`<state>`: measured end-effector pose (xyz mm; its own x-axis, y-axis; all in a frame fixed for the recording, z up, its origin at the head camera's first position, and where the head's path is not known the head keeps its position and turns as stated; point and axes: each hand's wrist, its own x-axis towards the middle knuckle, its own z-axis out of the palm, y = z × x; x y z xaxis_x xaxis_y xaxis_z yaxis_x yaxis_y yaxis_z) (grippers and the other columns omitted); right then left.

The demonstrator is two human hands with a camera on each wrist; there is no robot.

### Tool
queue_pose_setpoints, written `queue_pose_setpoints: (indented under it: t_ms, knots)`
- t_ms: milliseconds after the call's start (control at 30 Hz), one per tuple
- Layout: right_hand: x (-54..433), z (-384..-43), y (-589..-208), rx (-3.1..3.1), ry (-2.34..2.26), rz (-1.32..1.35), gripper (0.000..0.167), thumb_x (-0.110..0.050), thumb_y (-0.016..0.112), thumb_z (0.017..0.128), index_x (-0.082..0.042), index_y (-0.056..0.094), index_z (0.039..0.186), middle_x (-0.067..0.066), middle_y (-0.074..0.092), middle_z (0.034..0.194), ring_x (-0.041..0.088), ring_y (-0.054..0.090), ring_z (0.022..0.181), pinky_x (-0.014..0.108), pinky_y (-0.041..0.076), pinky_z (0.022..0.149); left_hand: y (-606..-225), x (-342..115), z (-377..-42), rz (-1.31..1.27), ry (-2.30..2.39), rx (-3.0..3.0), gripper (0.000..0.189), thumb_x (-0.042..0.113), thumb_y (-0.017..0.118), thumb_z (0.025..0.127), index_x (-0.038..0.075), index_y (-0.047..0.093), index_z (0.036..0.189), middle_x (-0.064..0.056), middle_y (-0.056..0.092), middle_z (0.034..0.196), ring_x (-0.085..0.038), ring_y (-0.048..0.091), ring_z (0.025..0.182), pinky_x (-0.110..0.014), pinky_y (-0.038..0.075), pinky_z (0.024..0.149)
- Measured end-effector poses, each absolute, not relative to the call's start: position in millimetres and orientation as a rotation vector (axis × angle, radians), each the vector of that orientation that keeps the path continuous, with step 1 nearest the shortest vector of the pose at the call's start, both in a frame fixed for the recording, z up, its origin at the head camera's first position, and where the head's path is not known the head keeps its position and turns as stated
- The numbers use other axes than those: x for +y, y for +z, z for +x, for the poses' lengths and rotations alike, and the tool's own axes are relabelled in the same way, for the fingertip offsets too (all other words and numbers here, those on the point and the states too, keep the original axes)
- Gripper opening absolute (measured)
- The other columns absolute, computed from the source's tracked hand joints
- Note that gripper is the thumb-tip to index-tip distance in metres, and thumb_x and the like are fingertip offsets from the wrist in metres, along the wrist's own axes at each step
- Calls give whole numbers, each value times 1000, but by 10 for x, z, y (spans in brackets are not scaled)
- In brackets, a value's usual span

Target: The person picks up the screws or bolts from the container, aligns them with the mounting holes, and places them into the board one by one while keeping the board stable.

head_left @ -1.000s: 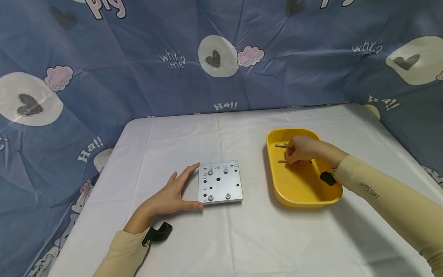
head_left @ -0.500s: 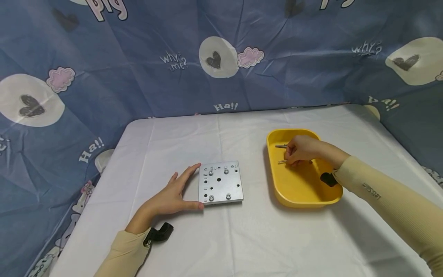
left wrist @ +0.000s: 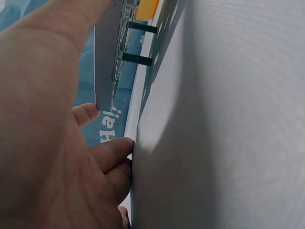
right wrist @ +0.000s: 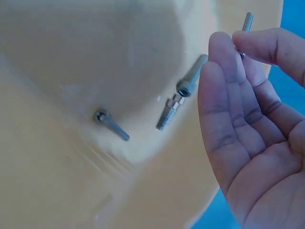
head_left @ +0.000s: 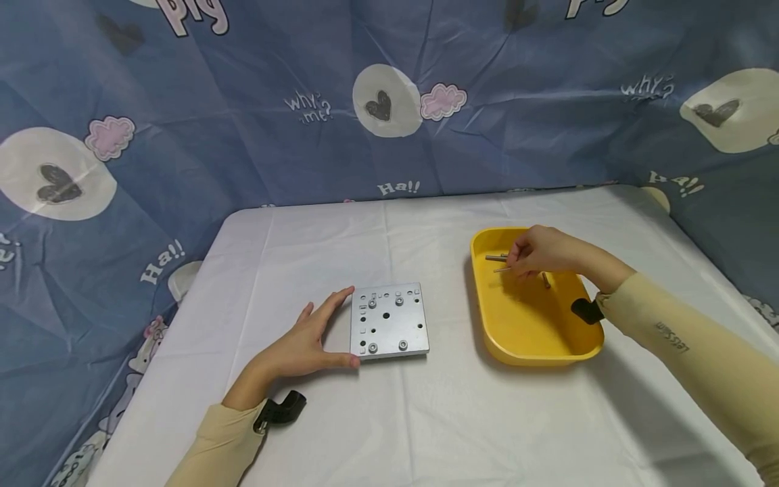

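Observation:
My left hand [head_left: 298,348] lies spread beside a square silver metal plate [head_left: 395,328], index fingertip by its far left corner and thumb tip by its near left corner. Several socket-head screws [head_left: 373,348] sit in the plate's holes. Their threaded ends [left wrist: 137,59] stick out beneath it in the left wrist view. Over a yellow bin [head_left: 532,331], my right hand [head_left: 541,250] pinches a thin screw [right wrist: 247,22] between thumb and fingertips; the thread shows, while the fingers hide its head.
Loose socket-head screws [right wrist: 112,125] lie on the bin floor, a thicker one [right wrist: 191,78] close to a short one [right wrist: 169,112]. A white cloth [head_left: 316,250] covers the table, with a blue printed curtain [head_left: 243,101] behind.
My right hand has risen from the bin floor, moving slightly right with the thin screw pinched in it. Another screw in the bin shows more fully now. My left hand stays by the plate.

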<state>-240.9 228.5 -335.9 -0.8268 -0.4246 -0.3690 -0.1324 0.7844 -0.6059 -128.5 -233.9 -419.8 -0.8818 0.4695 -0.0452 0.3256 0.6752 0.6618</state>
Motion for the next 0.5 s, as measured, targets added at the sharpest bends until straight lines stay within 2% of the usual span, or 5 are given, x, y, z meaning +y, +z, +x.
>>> queue_pose_setpoints:
  t_ms: [133,500]
  knots:
    - [2316,-2407,-3300,2486,-813,-417,20,-14,71,101,4,72,109,11,80,95,21,76,86,39,67,85,-4189,-2330,-1276,624,1005,2678,126,53,95,76,26,19,173,-6,27,179,-35,25,166,-69,-4,133]
    - [2271,-2395,-3101,2479,-920,-419,18,-14,74,100,3,71,108,3,76,89,17,70,85,28,64,82,-4177,-2291,-1261,597,1005,2704,126,53,96,75,26,21,172,-9,29,178,-38,28,165,-71,-5,132]
